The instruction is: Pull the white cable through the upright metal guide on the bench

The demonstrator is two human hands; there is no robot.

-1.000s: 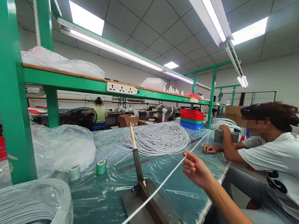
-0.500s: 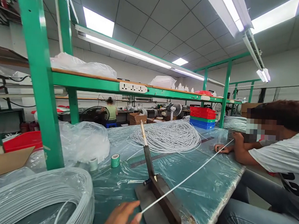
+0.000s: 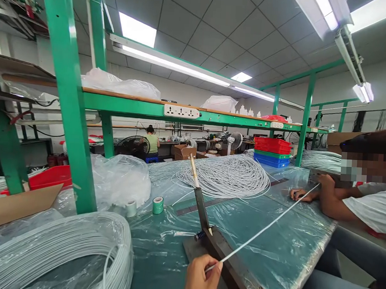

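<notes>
**Pinched white cable, drawn taut across the desk**

Pinching the end of a thin white cable (image 3: 262, 231), your hand (image 3: 201, 279) sits at the bottom edge of the view, its grip clenched with thumb and fingertips closed on the strand. Which of your hands it is cannot be told from this view, and no second hand of yours shows.

From your pinch the cable runs straight and tight, rising to the right over the plastic-covered desk (image 3: 161, 246), up to the co-worker's hand (image 3: 324, 180) at the far right edge. It is smooth, round, uniformly white and slender, with no kinks along the stretched length.

Just beside your hand stands a lever cutter (image 3: 205, 222) on a dark metal base, its blade arm raised and tilted, and the cable passes over the base's near end. To your left lies a large coil of the same white cable (image 3: 61, 254); another loose coil (image 3: 225, 176) rests further back. Two rolls of tape (image 3: 158, 205) stand near the green post (image 3: 71, 112).
</notes>
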